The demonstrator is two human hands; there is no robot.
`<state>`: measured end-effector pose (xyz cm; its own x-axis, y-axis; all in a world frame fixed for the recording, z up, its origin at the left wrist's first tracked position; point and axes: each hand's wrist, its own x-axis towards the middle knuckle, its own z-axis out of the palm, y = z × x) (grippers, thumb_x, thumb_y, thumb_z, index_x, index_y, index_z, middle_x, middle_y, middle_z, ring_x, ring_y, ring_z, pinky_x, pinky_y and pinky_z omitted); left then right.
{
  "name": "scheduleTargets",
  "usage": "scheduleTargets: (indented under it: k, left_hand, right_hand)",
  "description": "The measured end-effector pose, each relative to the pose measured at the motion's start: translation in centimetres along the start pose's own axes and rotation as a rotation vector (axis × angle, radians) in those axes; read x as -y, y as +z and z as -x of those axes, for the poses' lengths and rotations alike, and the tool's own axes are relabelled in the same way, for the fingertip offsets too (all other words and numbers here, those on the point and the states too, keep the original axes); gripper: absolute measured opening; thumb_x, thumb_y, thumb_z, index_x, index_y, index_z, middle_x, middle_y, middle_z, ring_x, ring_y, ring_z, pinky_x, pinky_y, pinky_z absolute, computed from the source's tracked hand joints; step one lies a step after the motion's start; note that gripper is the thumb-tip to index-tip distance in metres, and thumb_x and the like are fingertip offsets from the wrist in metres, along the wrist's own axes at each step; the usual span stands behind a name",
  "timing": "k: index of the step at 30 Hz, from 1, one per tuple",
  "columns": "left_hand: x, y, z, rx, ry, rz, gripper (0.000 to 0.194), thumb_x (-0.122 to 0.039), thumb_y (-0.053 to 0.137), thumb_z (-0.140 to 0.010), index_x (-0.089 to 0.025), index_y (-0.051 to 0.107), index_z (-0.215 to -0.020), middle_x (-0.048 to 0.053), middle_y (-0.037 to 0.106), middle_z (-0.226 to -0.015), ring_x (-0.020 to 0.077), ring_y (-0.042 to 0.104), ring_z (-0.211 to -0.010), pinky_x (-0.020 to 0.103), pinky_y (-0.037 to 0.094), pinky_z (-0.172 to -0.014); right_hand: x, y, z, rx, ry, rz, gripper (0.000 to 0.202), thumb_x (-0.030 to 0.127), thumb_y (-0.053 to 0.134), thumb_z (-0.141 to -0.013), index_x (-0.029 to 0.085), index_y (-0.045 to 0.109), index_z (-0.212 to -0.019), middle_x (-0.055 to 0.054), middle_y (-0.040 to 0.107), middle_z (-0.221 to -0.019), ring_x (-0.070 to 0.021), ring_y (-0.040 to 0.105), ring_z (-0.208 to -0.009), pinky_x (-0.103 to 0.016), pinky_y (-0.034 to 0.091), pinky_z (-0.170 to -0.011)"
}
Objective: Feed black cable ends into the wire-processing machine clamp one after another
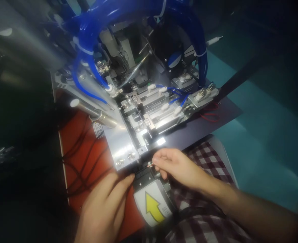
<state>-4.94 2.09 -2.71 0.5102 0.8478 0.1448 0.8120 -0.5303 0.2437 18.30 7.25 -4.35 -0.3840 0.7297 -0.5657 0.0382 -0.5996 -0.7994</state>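
Observation:
My right hand (170, 163) is closed in a pinch on a small metal part (149, 164) with a coppery, shiny tip. It holds this part just above a black fixture (144, 177) at the machine's front. Too little of the part shows to tell its exact kind. My left hand (104, 206) lies at the fixture's left side, one fingertip at its edge. Its digits look stretched and apart, with some tips hidden by the metal plate; nothing shows in it. Below the fixture is a white label with a yellow arrow (152, 206).
Metal slide cylinders (161, 111) with white fittings stand behind my hands. A thick bundle of blue air tubes (202, 40) arches over them. An aluminium plate (121, 145) with a round post (98, 114) is at left, above an orange-red base (75, 145) with dark cables.

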Motion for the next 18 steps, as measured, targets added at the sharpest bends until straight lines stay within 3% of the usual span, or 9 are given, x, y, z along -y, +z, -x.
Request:
scheduleTargets:
  k: [6,10,14,18]
  left_hand:
    - [0.03,-0.23,0.07,-0.037,0.033,-0.022,0.03,-0.008,0.043,-0.092,-0.019,0.059,-0.115,0.007,0.052,-0.108,0.012,0.058,-0.092,0.019,0.047,-0.076]
    - [-0.03,-0.09,-0.21,-0.077,0.081,-0.021,0.029,-0.006,0.042,-0.092,-0.016,0.06,-0.112,0.007,0.053,-0.106,0.0123,0.057,-0.093,0.019,0.046,-0.079]
    - [-0.07,0.05,-0.36,-0.092,0.09,-0.007,0.028,-0.005,0.043,-0.091,-0.014,0.06,-0.112,0.007,0.053,-0.106,0.0123,0.056,-0.094,0.02,0.044,-0.08]
    - [0.02,0.14,-0.09,-0.085,0.08,0.007,0.028,-0.005,0.045,-0.091,-0.014,0.06,-0.113,0.007,0.053,-0.106,0.0121,0.056,-0.093,0.02,0.044,-0.081]
  right_hand:
    - [-1.06,0.04,0.19,-0.085,-0.107,-0.022,0.027,0.024,0.041,-0.096,0.013,0.06,-0.08,0.001,0.058,-0.072,-0.0062,0.05,-0.05,-0.022,0.041,-0.054]
    - [-1.05,0.41,0.39,-0.091,-0.144,0.002,0.024,0.029,0.048,-0.094,0.014,0.059,-0.079,0.001,0.059,-0.073,-0.0063,0.051,-0.052,-0.023,0.043,-0.056]
    - [-0.58,0.53,0.36,-0.085,-0.094,-0.062,0.013,0.024,0.059,-0.086,0.014,0.059,-0.078,0.003,0.057,-0.068,-0.0068,0.051,-0.053,-0.021,0.041,-0.053]
    - [-0.41,0.61,0.4,-0.028,-0.024,-0.108,0.013,0.017,0.055,-0.085,0.014,0.056,-0.072,0.004,0.054,-0.06,-0.0063,0.048,-0.049,-0.021,0.041,-0.054]
